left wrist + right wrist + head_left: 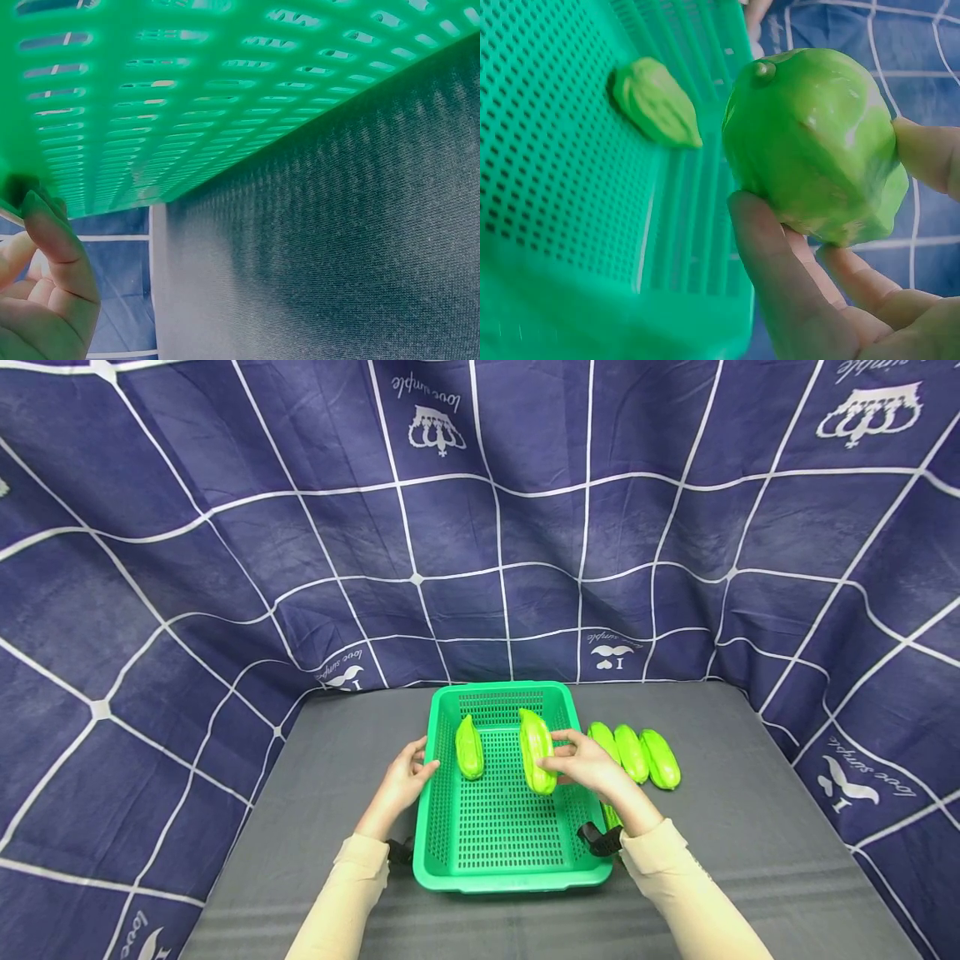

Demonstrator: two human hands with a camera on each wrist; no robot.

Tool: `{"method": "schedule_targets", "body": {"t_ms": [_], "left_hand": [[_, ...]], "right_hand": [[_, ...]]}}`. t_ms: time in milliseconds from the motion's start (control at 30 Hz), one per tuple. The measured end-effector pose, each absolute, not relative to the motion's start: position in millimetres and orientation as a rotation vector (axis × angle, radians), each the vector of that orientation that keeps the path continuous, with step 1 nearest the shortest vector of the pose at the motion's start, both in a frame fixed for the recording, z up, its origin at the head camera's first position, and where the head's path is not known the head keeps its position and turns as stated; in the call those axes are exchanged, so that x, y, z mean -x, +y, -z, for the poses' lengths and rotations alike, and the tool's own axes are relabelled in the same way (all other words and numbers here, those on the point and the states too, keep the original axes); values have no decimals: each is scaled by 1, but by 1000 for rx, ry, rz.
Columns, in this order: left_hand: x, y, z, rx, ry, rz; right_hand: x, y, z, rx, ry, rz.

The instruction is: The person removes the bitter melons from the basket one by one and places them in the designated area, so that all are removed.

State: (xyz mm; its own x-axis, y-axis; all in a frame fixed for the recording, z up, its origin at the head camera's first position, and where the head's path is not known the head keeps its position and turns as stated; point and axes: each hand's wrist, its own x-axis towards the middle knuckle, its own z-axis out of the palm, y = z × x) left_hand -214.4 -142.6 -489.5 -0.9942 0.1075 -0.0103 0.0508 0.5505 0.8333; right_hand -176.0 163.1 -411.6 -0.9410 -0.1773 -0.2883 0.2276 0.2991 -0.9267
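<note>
A green plastic basket (510,884) with slotted walls stands on the table. My left hand (403,778) grips its left rim, fingers outside; the left wrist view shows the fingertips (52,232) curled at the rim. My right hand (592,768) holds a glossy, ridged light-green gourd (534,750) over the right part of the basket. Thumb and fingers pinch this gourd from opposite sides in the right wrist view, where its blunt end (817,142) faces the camera. Another gourd (469,750) lies inside the basket near the left wall, its narrow tip pointing away.
Several similar gourds (660,760) lie side by side on the grey tabletop (750,827), right of the basket. Another green piece (611,816) is partly hidden under my right forearm. A blue curtain with white lines (525,535) hangs behind and at both sides.
</note>
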Motion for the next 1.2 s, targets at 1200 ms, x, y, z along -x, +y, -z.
{"method": "schedule_targets", "body": {"t_ms": [1200], "left_hand": [[214, -145, 490, -173, 2727, -1426]], "right_hand": [[138, 281, 436, -329, 2620, 1375]]}}
